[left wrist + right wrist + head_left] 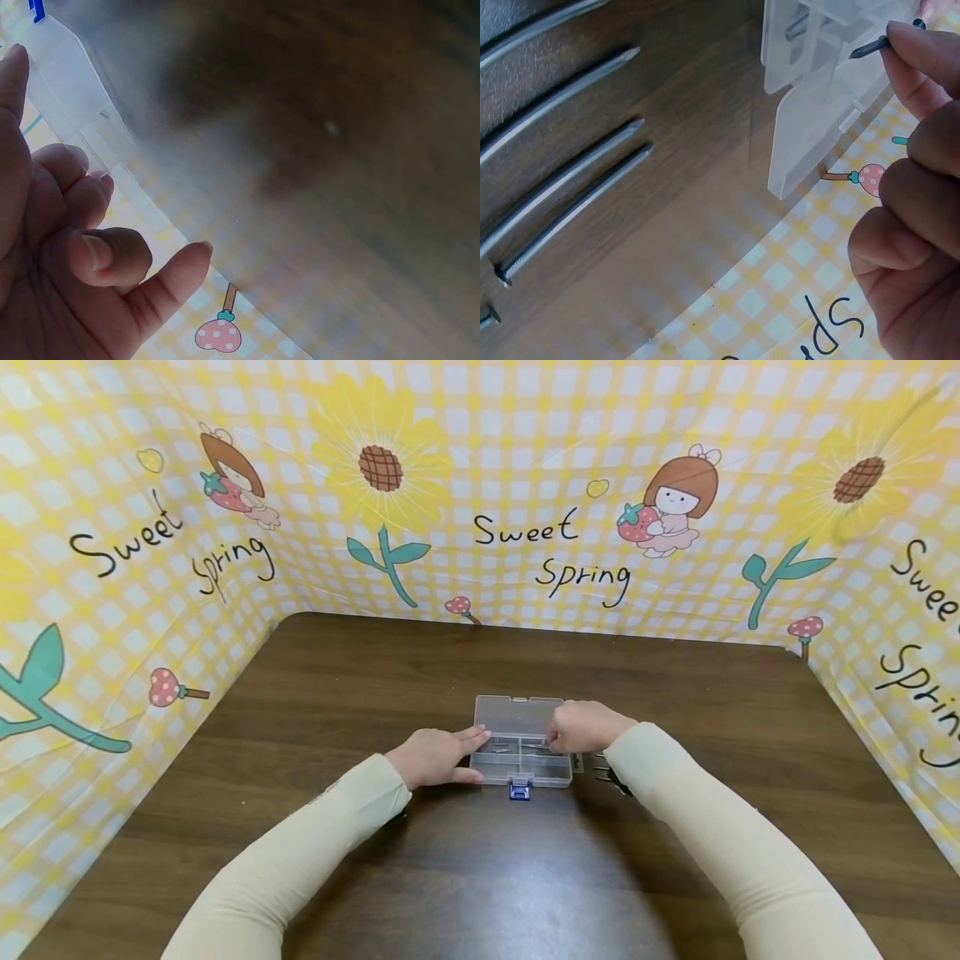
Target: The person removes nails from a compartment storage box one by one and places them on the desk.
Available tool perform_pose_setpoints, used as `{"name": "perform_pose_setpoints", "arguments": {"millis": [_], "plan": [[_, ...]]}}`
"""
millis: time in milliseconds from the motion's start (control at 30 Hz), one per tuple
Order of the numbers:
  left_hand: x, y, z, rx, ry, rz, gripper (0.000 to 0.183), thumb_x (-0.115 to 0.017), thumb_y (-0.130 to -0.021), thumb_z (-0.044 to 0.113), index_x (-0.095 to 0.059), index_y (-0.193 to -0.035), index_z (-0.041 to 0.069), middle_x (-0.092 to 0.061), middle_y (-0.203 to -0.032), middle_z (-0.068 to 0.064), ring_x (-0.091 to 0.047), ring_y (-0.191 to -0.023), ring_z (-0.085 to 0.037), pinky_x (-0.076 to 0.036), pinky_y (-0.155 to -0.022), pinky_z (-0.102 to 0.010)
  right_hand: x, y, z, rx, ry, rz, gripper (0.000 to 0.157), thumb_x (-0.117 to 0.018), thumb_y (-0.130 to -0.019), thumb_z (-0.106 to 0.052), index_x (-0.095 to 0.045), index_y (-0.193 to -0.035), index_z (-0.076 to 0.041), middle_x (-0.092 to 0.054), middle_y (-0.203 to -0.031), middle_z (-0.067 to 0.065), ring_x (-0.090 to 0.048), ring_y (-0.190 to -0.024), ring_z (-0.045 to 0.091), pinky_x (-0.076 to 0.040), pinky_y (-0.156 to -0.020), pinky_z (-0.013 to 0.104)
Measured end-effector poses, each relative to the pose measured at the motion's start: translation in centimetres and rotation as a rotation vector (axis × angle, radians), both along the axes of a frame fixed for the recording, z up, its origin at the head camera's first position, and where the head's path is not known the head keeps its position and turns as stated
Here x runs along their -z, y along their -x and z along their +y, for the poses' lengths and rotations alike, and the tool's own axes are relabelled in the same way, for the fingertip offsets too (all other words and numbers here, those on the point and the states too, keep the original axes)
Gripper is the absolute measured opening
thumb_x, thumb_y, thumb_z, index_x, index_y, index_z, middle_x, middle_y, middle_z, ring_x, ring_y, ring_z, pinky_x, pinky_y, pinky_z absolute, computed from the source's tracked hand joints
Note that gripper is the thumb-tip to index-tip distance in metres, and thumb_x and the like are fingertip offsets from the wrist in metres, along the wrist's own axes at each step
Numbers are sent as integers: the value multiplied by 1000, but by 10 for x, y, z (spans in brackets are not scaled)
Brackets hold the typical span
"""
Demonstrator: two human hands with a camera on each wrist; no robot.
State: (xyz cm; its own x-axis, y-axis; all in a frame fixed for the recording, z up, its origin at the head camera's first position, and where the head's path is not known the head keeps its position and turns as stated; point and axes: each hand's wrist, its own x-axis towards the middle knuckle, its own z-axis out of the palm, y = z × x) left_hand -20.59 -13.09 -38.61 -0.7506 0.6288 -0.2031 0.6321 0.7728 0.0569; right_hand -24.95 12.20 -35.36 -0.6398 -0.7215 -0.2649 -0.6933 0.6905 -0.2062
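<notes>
A clear plastic compartment box lies on the table, its lid raised at the back. A blue latch juts from its front. Metal nails lie in the back left compartment, and more metal pieces show in the back right one. My left hand rests at the box's left side, thumb and a finger stretched out and touching its edge. Over the back right compartment, my right hand pinches a dark nail between thumb and finger, point sticking out.
Several longer nails lie on the table to the right of the box, partly hidden by the right wrist in the head view. A yellow checked cloth stands around the back and sides of the brown wooden table.
</notes>
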Motion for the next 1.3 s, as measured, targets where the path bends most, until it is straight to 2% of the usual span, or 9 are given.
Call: {"name": "perform_pose_setpoints", "arguments": {"millis": [133, 367, 567, 800, 900, 1067, 1300], "plan": [[0, 0, 0, -4, 4, -7, 71, -56, -91, 51, -40, -147, 9, -37, -151, -5, -67, -84, -29, -52, -72, -38, -3, 0, 3, -1, -19, 14, 38, -57, -88, -5, -44, -54, -18, -32, -55, -9, -30, -52, 7, -26, -50, 24], [-2, -1, 1, 9, 4, 9, 71, -57, -91, 50, -41, -146, 8, -38, -150, -6, -67, -84, -29, -52, -72, -38, -1, 2, 12, 5, -49, 65, 30, -61, -86, -9, -55, -58, -17, -42, -57, -9, -36, -55, 8, -34, -53, 26], [0, 0, 2, 24, 4, 15, 71, -55, -92, 51, -41, -146, 9, -38, -150, -6, -68, -84, -29, -52, -72, -38, 5, 2, 23, -1, -23, 94, 18, -63, -86, -11, -69, -70, -16, -57, -65, -8, -45, -59, 8, -44, -58, 30], [0, 0, 0, 8, 8, 14, 71, -55, -91, 52, -41, -146, 10, -38, -151, -4, -67, -91, -30, -52, -74, -38, 8, 1, 33, -15, 32, 115, 18, -61, -84, -9, -67, -68, -15, -57, -64, -9, -41, -55, 6, -41, -54, 27], [-1, -1, -1, 8, 4, 16, 71, -55, -91, 52, -41, -146, 9, -38, -150, -5, -66, -95, -30, -52, -74, -38, 7, 0, 39, 5, 33, 106, 17, -61, -84, -9, -66, -68, -14, -57, -64, -9, -42, -55, 6, -40, -54, 27], [-2, -1, -2, 8, 5, 18, 71, -55, -91, 52, -41, -146, 9, -38, -150, -6, -65, -100, -29, -52, -76, -38, 8, -1, 51, 39, 24, 98, 13, -62, -85, -10, -69, -74, -13, -63, -72, -7, -51, -60, 6, -47, -59, 31], [-2, -1, 0, 0, 15, 3, 71, -55, -91, 52, -41, -147, 9, -38, -151, -5, -66, -95, -30, -52, -76, -38, 6, -8, 74, 81, 4, 87, 12, -62, -86, -10, -71, -79, -12, -67, -79, -4, -58, -67, 9, -51, -64, 34]]}}
